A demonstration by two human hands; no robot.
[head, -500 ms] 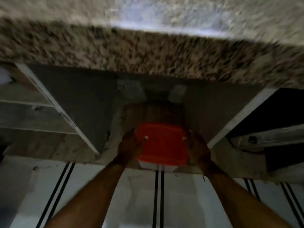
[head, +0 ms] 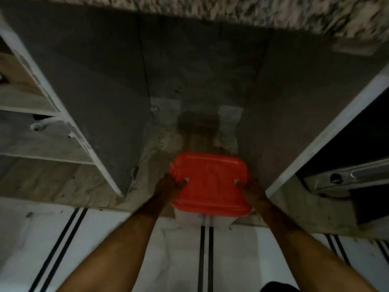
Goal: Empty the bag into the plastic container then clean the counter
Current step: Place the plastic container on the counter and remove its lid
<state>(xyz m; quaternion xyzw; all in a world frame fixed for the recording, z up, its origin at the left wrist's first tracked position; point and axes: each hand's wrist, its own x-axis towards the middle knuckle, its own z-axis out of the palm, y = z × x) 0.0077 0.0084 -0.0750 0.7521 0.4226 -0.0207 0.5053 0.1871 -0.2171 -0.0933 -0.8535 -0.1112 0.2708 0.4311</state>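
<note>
A plastic container with a red lid (head: pixel 210 184) and a pale body sits low at the front of an open cabinet bay, under the speckled granite counter (head: pixel 252 11). My left hand (head: pixel 168 186) grips its left side, thumb on the lid. On the right side my right hand (head: pixel 250 188) holds it the same way. Both arms reach down from the bottom of the view. No bag is in sight.
Grey cabinet walls (head: pixel 101 98) close in on both sides of the bay. Open shelves (head: pixel 31 131) stand at the left, a dark compartment with a metal rail (head: pixel 347 175) at the right. White floor tiles with black stripes (head: pixel 205 260) lie below.
The view has dropped and come closer, so less counter shows. The red-lidded container now looks larger, and both hands still hold its sides.
</note>
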